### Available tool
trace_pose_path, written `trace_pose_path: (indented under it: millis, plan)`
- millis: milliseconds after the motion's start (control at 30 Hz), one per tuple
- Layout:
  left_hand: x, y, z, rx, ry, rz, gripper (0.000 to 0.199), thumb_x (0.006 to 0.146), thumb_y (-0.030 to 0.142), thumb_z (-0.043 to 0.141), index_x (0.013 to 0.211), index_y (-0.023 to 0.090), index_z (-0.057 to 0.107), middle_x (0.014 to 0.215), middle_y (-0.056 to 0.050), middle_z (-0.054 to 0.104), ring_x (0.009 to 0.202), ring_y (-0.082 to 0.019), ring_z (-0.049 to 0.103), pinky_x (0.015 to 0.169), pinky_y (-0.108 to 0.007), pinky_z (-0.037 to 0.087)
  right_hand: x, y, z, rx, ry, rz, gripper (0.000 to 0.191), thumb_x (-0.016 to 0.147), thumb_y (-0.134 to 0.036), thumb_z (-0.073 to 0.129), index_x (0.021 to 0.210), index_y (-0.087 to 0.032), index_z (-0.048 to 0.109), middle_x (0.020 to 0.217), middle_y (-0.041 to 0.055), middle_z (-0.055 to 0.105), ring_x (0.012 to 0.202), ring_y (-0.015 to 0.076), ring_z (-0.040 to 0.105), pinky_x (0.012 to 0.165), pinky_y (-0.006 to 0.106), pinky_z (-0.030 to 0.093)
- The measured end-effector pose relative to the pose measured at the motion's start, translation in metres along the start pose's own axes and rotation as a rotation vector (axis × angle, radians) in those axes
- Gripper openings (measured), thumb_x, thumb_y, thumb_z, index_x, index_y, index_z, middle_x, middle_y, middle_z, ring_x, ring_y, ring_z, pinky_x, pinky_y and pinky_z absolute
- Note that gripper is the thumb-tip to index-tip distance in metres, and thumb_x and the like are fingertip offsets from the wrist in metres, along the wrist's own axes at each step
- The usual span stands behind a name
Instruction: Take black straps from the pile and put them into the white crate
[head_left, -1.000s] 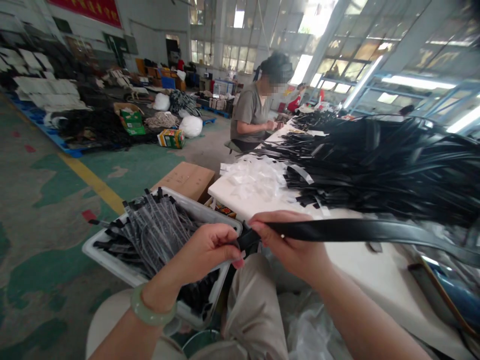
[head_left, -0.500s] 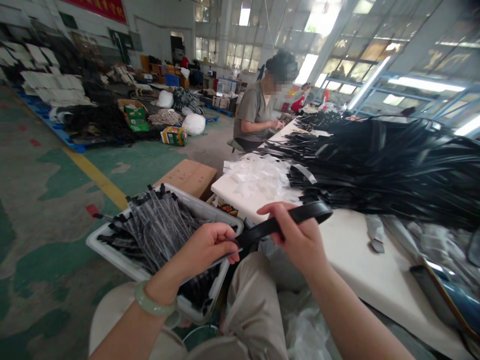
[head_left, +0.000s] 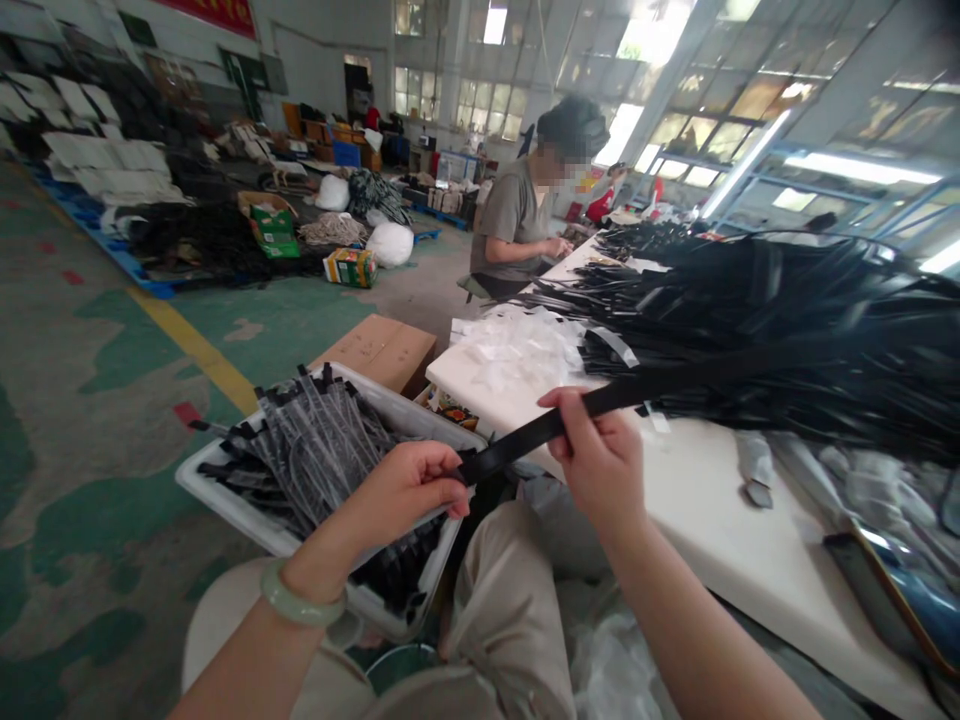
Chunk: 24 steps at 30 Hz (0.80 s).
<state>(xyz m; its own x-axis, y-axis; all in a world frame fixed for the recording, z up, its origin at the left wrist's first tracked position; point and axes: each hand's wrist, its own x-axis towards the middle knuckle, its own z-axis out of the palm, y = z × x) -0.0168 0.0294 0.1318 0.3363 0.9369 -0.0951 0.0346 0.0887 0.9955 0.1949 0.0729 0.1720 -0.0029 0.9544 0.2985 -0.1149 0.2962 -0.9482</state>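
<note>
Between my two hands runs a flat black belt strap (head_left: 516, 446), slanting up to the right. My left hand (head_left: 421, 490) pinches its lower end above the bin; a thin strip of clear plastic seems to trail under those fingers. My right hand (head_left: 602, 458) is closed around the strap further up, over the table's edge. Beyond it the strap extends toward a big heap of black straps (head_left: 780, 290), and its far end is hard to tell from the heap. Below my left hand stands a white plastic bin (head_left: 225, 515) holding many plastic-sleeved black straps (head_left: 322, 440).
A white table (head_left: 697, 500) runs along my right, bearing a pile of white plastic sleeves (head_left: 517, 345) and a phone-like device (head_left: 885, 590). A cardboard box (head_left: 379, 350) stands behind the bin. Further along the table sits a co-worker (head_left: 514, 215).
The strap's free part was curled in a loop by my right hand; now it stretches out straight to the right. My left hand still pinches its end.
</note>
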Motion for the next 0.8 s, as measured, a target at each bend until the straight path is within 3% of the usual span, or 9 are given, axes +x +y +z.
trace_pose_path:
  millis: [100, 200, 233, 333, 400, 567, 700, 800]
  plan:
    - [0.003, 0.005, 0.004, 0.013, -0.011, 0.024, 0.009, 0.077, 0.025, 0.066, 0.073, 0.016, 0.066, 0.066, 0.001, 0.070, 0.064, -0.014, 0.062, 0.064, -0.026, 0.044, -0.022, 0.013, 0.018, -0.202, -0.245, 0.023, 0.032, 0.096, -0.044, 0.058, 0.092, -0.016, 0.073, 0.051, -0.0045, 0.049, 0.042, 0.0073, 0.042, 0.039, 0.019, 0.028]
    - [0.003, 0.003, 0.004, 0.022, -0.007, 0.019, 0.007, 0.076, 0.023, 0.065, 0.073, 0.017, 0.065, 0.065, 0.002, 0.069, 0.064, -0.015, 0.061, 0.064, -0.026, 0.045, -0.034, 0.022, 0.024, -0.131, -0.404, 0.065, 0.027, 0.093, -0.040, 0.061, 0.092, -0.015, 0.074, 0.053, -0.0044, 0.049, 0.044, 0.0078, 0.043, 0.042, 0.019, 0.032]
    - [0.002, 0.002, 0.003, 0.022, -0.007, 0.008, 0.007, 0.076, 0.024, 0.065, 0.074, 0.017, 0.064, 0.065, 0.002, 0.069, 0.063, -0.014, 0.061, 0.063, -0.025, 0.045, -0.033, 0.022, 0.022, -0.082, -0.373, 0.070, 0.025, 0.091, -0.038, 0.064, 0.093, -0.015, 0.074, 0.052, -0.0053, 0.048, 0.044, 0.0072, 0.042, 0.041, 0.019, 0.030]
    - [0.000, -0.003, 0.000, 0.034, -0.002, -0.029, 0.009, 0.076, 0.024, 0.066, 0.072, 0.017, 0.063, 0.063, 0.001, 0.070, 0.059, -0.014, 0.060, 0.059, -0.024, 0.042, -0.021, 0.014, 0.009, 0.044, -0.088, 0.009, 0.020, 0.090, -0.036, 0.067, 0.093, -0.017, 0.072, 0.049, -0.0077, 0.044, 0.041, 0.0059, 0.037, 0.040, 0.018, 0.025]
    - [0.000, -0.004, 0.000, 0.040, 0.004, -0.033, 0.007, 0.075, 0.023, 0.065, 0.071, 0.017, 0.063, 0.062, 0.001, 0.070, 0.059, -0.014, 0.060, 0.059, -0.024, 0.041, -0.014, 0.007, 0.003, 0.053, -0.010, -0.034, 0.019, 0.088, -0.036, 0.069, 0.087, -0.017, 0.069, 0.048, -0.0075, 0.047, 0.040, 0.0060, 0.038, 0.038, 0.018, 0.024]
    - [0.004, 0.004, 0.006, 0.019, -0.006, 0.013, 0.010, 0.076, 0.027, 0.065, 0.072, 0.017, 0.064, 0.064, 0.001, 0.069, 0.063, -0.015, 0.063, 0.064, -0.026, 0.046, -0.023, 0.011, 0.017, -0.135, -0.325, 0.125, 0.027, 0.082, -0.035, 0.068, 0.064, -0.017, 0.058, 0.047, -0.0047, 0.051, 0.039, 0.0073, 0.040, 0.038, 0.020, 0.029]
    - [0.004, 0.003, 0.007, 0.023, -0.006, 0.012, 0.010, 0.077, 0.025, 0.066, 0.072, 0.016, 0.064, 0.064, 0.000, 0.069, 0.061, -0.014, 0.062, 0.061, -0.025, 0.045, -0.030, 0.018, 0.022, -0.254, -0.462, 0.198, 0.016, 0.078, -0.031, 0.068, 0.071, -0.016, 0.063, 0.060, 0.0003, 0.063, 0.054, 0.0136, 0.058, 0.050, 0.024, 0.044]
    - [0.003, -0.002, 0.005, 0.006, -0.016, -0.011, 0.008, 0.075, 0.021, 0.067, 0.081, 0.017, 0.062, 0.064, 0.001, 0.069, 0.059, -0.013, 0.062, 0.058, -0.024, 0.046, -0.019, 0.008, 0.017, -0.337, -0.557, 0.305, 0.016, 0.081, -0.033, 0.066, 0.082, -0.016, 0.066, 0.063, 0.0004, 0.066, 0.053, 0.0142, 0.062, 0.050, 0.023, 0.049]
